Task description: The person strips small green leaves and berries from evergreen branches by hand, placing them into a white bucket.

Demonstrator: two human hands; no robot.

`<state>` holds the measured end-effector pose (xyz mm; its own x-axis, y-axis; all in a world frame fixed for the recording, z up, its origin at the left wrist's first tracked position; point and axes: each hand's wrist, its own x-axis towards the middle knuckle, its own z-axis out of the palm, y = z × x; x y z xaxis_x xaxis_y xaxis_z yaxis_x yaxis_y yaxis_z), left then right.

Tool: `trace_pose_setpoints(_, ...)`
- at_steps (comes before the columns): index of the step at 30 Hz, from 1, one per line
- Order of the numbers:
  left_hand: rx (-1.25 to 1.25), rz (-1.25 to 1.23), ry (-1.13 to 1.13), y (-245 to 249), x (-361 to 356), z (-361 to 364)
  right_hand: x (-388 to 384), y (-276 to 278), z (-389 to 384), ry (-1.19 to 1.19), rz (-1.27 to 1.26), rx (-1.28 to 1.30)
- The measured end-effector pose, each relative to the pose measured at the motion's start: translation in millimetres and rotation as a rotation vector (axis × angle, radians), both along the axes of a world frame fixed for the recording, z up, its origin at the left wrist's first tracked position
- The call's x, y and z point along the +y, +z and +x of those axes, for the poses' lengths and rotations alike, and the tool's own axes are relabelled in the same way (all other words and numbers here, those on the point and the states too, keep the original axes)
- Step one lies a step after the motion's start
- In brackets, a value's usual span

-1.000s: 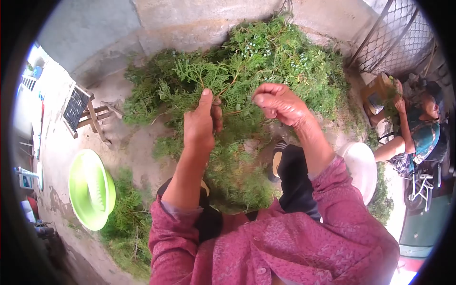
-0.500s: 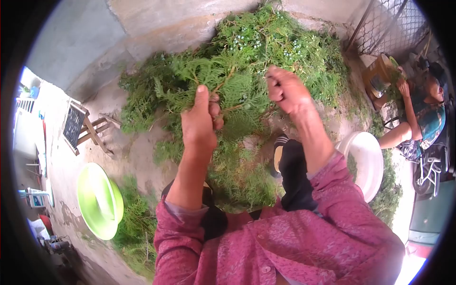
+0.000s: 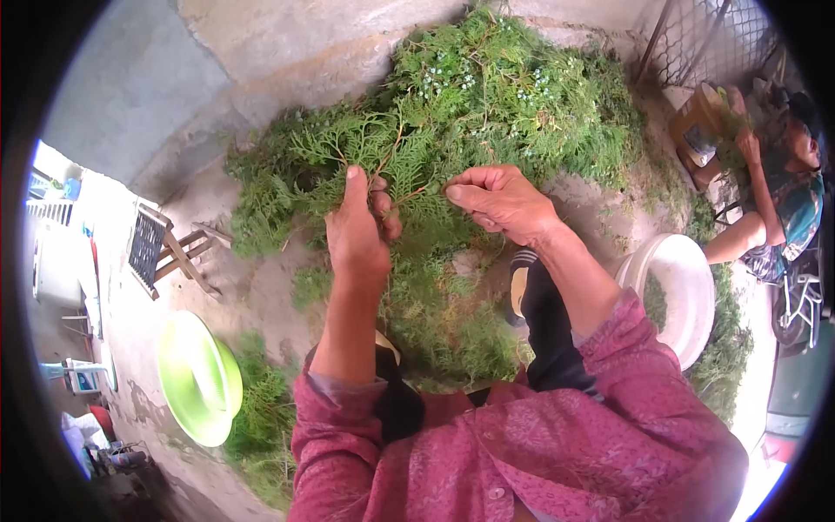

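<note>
By a rough grey concrete wall [image 3: 287,39], over heaped green conifer cuttings [image 3: 531,104]: grips a flat, feathery green sprig [image 3: 407,163] in curled left hand [image 3: 357,239]; pinches at its edge with right hand [image 3: 515,207], hard to tell on what. Probably plucking; calls for steady holding.

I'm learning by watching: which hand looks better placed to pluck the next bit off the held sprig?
Probably the right hand: its thumb and forefinger meet right at the outer edge of the green sprig, while the left hand is occupied gripping it.
</note>
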<state>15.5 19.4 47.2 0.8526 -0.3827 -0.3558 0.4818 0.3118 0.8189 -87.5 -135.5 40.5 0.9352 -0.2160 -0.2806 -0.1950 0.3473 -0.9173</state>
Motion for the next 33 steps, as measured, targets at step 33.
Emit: trace_pose_setpoints(33, 0.031, -0.202, -0.004, 3.1, 29.9, 19.8, 11.7, -2.5, 18.6, 0.124, 0.430, -0.084)
